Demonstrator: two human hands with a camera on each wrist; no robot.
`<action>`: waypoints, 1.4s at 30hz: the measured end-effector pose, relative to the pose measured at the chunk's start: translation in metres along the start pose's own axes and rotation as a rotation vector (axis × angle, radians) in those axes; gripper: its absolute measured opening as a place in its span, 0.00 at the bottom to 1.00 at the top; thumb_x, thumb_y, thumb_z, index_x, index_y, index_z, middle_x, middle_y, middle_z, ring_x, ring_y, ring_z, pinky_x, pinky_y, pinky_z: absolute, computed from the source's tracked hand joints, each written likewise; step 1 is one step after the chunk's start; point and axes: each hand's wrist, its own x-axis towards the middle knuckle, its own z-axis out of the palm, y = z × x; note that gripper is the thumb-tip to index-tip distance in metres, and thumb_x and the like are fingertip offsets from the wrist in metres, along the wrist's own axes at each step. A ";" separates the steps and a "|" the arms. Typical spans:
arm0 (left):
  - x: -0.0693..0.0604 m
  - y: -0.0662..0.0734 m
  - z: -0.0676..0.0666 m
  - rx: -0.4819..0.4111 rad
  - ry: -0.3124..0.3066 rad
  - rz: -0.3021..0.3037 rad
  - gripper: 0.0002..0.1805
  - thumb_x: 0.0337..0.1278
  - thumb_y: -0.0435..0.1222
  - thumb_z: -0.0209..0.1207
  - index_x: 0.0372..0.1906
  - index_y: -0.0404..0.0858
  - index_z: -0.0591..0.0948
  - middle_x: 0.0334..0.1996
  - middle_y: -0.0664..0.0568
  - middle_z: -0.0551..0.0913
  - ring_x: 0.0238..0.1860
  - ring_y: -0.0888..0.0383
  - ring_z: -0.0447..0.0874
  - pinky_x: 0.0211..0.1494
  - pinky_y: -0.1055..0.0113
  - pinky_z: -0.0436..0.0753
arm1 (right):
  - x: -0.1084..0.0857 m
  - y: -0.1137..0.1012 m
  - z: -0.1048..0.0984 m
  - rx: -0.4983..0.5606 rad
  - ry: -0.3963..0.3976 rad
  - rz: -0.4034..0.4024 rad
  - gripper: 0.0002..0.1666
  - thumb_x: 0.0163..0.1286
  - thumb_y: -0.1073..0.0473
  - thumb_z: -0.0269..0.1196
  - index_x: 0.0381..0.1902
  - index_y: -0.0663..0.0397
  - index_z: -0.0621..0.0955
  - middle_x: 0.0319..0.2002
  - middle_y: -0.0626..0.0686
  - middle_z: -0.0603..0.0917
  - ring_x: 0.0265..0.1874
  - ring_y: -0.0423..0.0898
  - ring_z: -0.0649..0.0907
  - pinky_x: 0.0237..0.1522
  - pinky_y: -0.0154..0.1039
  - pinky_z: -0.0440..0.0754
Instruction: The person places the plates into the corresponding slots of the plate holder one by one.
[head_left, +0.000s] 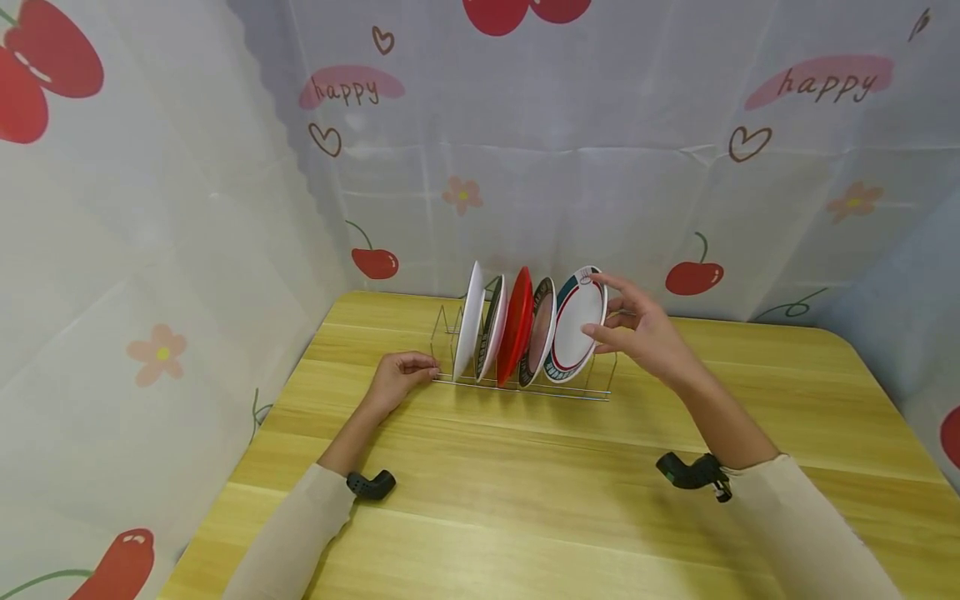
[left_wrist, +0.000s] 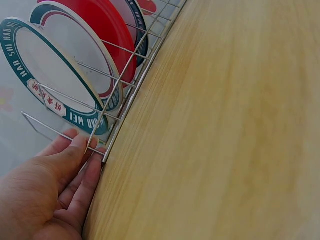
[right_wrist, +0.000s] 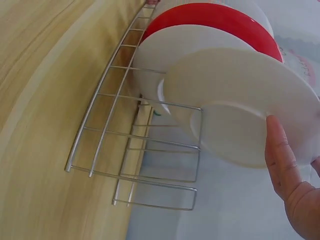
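A wire dish rack (head_left: 525,390) holds several plates on edge. My left hand (head_left: 401,379) pinches the rack's left end between thumb and fingers, beside a plate with a green lettered rim (left_wrist: 57,75). At the right, my right hand (head_left: 637,329) holds the edge of a white plate with a teal and red border (head_left: 576,329). The right wrist view shows that plate's pale underside (right_wrist: 235,95), with fingers (right_wrist: 281,160) against it. This plate leans in the rack; its contact with the wires is partly hidden.
Between the outer plates stand a red plate (head_left: 516,325) and dark-rimmed plates, one of them a patterned plate (head_left: 538,333). Bare wire slots lie at the rack's right end. The wooden table (head_left: 510,492) meets a printed cloth backdrop (head_left: 562,208) behind the rack.
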 end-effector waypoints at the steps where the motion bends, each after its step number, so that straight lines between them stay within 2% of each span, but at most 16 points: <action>1: 0.000 0.000 0.000 0.000 0.000 -0.001 0.07 0.60 0.26 0.68 0.42 0.28 0.88 0.39 0.42 0.90 0.38 0.58 0.90 0.43 0.67 0.88 | 0.000 0.002 0.001 -0.008 -0.005 -0.006 0.44 0.66 0.64 0.72 0.76 0.45 0.66 0.48 0.67 0.74 0.41 0.54 0.84 0.34 0.48 0.90; 9: -0.001 0.005 0.001 0.001 0.000 -0.027 0.08 0.60 0.26 0.68 0.43 0.28 0.88 0.40 0.40 0.89 0.39 0.57 0.90 0.43 0.66 0.88 | 0.003 0.014 0.012 -0.044 -0.030 -0.032 0.46 0.64 0.65 0.73 0.77 0.42 0.66 0.45 0.68 0.74 0.41 0.58 0.83 0.34 0.55 0.89; 15: -0.002 0.007 0.001 -0.004 0.007 -0.021 0.08 0.60 0.26 0.68 0.43 0.26 0.87 0.41 0.38 0.89 0.38 0.57 0.90 0.42 0.68 0.88 | 0.007 0.020 0.020 -0.069 -0.025 -0.032 0.46 0.64 0.63 0.73 0.76 0.44 0.66 0.44 0.66 0.73 0.41 0.60 0.82 0.34 0.55 0.89; 20: -0.001 0.005 0.001 -0.012 0.002 -0.030 0.08 0.60 0.26 0.68 0.43 0.28 0.88 0.40 0.41 0.89 0.38 0.57 0.90 0.43 0.67 0.88 | 0.009 0.026 0.023 -0.083 -0.023 -0.026 0.46 0.65 0.62 0.73 0.76 0.40 0.66 0.43 0.65 0.72 0.40 0.58 0.81 0.36 0.55 0.89; 24: -0.001 0.004 0.000 -0.020 -0.001 -0.035 0.08 0.60 0.26 0.68 0.43 0.28 0.88 0.40 0.43 0.90 0.39 0.56 0.90 0.43 0.65 0.88 | 0.010 0.030 0.024 -0.086 -0.025 -0.035 0.46 0.65 0.62 0.73 0.76 0.41 0.66 0.43 0.65 0.71 0.39 0.58 0.81 0.37 0.57 0.88; 32: 0.001 0.005 0.000 -0.013 -0.005 -0.021 0.10 0.59 0.27 0.69 0.44 0.26 0.87 0.43 0.37 0.89 0.39 0.57 0.90 0.43 0.68 0.88 | 0.011 0.031 0.026 -0.086 -0.018 -0.034 0.45 0.66 0.62 0.73 0.76 0.39 0.66 0.43 0.66 0.71 0.38 0.57 0.81 0.38 0.56 0.88; 36: 0.000 0.004 0.000 -0.006 -0.007 -0.014 0.10 0.60 0.26 0.68 0.45 0.24 0.86 0.43 0.35 0.88 0.39 0.56 0.90 0.43 0.68 0.88 | 0.008 0.033 0.027 -0.077 -0.008 -0.034 0.46 0.66 0.61 0.72 0.78 0.38 0.65 0.44 0.66 0.72 0.41 0.58 0.81 0.40 0.56 0.88; 38: 0.000 0.004 0.000 -0.008 -0.005 -0.011 0.10 0.60 0.25 0.67 0.44 0.24 0.86 0.43 0.35 0.88 0.39 0.55 0.90 0.43 0.67 0.88 | 0.006 0.034 0.028 -0.084 0.000 -0.037 0.48 0.66 0.62 0.72 0.78 0.38 0.63 0.46 0.66 0.72 0.43 0.59 0.81 0.40 0.55 0.88; 42: -0.001 0.003 0.001 -0.012 -0.001 -0.006 0.09 0.59 0.25 0.68 0.43 0.25 0.87 0.41 0.39 0.89 0.39 0.56 0.90 0.42 0.67 0.88 | -0.001 0.031 0.031 -0.129 0.024 -0.047 0.50 0.67 0.62 0.72 0.80 0.37 0.61 0.49 0.65 0.74 0.47 0.60 0.81 0.39 0.41 0.89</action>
